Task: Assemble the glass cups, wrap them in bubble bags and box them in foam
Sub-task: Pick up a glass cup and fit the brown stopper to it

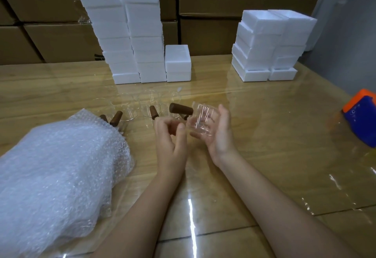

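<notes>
Assembly step, we judge: glass cup [200, 122] held just above the table [264, 135], wooden handle [181, 109] on it.
Our right hand [220, 137] cradles the cup, fingers curled round its wall. The left hand [169, 137] sits at the handle's base, thumb against curled forefinger; we cannot tell whether it pinches a fitting. Next likely calls for seating the handle firmly, then a bubble bag from the pile [57, 166].

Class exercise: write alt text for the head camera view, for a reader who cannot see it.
A person's right hand holds a glass cup with a brown wooden handle, the left hand curled beside it. Bubble bags lie at left; more cups and white foam boxes stand behind on the wooden table.
</notes>
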Action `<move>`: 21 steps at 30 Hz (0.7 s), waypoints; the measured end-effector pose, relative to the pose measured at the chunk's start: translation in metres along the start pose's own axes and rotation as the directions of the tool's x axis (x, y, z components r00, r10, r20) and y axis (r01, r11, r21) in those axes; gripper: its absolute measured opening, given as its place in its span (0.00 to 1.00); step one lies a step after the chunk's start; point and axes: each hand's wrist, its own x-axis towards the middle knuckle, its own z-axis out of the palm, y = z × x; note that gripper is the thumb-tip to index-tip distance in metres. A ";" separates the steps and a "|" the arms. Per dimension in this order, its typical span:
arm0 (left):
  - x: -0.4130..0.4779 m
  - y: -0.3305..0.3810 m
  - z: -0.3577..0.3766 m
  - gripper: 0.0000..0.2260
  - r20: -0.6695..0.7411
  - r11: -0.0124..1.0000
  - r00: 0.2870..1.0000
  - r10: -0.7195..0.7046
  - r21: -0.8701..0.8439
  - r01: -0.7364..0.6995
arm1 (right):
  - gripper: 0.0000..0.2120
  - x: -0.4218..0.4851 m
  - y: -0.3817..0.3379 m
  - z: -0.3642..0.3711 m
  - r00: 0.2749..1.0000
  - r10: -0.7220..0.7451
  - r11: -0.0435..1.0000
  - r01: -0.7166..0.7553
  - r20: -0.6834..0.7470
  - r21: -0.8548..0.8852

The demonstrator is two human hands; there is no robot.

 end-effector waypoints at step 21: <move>0.001 -0.002 0.004 0.26 0.307 0.992 0.945 -0.112 -0.029 0.127 | 0.24 -0.007 0.008 0.014 0.983 -0.176 0.968 0.162 -0.058 -0.190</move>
